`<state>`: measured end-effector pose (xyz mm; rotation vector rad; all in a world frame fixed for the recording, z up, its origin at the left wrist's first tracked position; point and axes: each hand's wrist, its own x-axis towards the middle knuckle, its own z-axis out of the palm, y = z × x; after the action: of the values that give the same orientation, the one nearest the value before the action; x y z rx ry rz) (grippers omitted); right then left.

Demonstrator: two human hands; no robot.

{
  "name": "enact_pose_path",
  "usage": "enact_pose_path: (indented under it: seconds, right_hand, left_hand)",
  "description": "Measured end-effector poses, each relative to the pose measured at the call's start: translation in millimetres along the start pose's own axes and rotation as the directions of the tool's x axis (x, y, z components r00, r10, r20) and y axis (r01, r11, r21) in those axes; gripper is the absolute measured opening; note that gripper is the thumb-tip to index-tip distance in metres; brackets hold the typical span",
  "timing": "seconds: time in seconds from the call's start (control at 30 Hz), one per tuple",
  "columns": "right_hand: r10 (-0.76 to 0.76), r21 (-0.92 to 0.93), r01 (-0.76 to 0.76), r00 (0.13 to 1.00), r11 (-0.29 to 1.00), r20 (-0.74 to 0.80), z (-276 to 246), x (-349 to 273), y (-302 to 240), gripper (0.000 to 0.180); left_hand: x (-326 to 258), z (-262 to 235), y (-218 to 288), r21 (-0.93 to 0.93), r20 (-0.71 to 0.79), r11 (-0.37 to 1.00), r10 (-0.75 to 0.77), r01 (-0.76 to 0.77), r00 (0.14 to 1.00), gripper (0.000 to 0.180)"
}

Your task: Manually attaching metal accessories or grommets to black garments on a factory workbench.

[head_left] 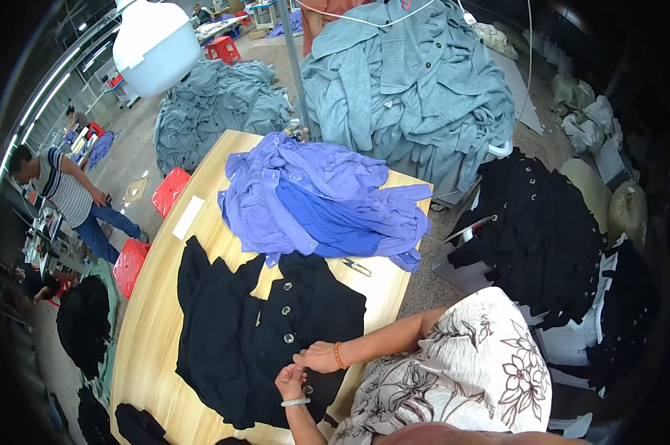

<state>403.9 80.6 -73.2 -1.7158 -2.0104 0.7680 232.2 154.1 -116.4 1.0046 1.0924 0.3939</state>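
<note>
A black buttoned garment lies spread on the wooden table, a row of large round shiny buttons running down its front. Over the lower part of that row, my right hand, with an orange bead bracelet, is closed in a pinch. Just below it my left hand, wearing a pale bangle, is closed too, its fingertips meeting those of the right. Whatever the fingertips pinch is too small or hidden to make out. A small pair of thread snips rests beyond the garment, beside a heap of purple garments.
A white paper strip lies near the table's left edge. Behind the table rises a large grey-green garment pile; black garments hang at the right. A white lamp hangs upper left. Red stools and a standing person are left.
</note>
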Motion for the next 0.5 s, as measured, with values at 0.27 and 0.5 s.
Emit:
enact_pose_path:
  seconds: [0.27, 0.5]
  right_hand:
    - [-0.156, -0.063, 0.153, 0.987, 0.986, -0.038, 4.4, -2.2, 16.0, 0.016]
    - [-0.119, -0.016, 0.120, 0.992, 0.993, 0.041, 5.1, 4.8, 12.7, 0.020]
  left_hand:
    - [5.1, -3.6, -3.5, 0.000, 0.039, 0.999, -0.043, 0.043, 0.998, 0.009]
    - [-22.6, 5.1, -8.0, 0.261, 0.100, 0.920, 0.275, -0.291, 0.956, 0.032]
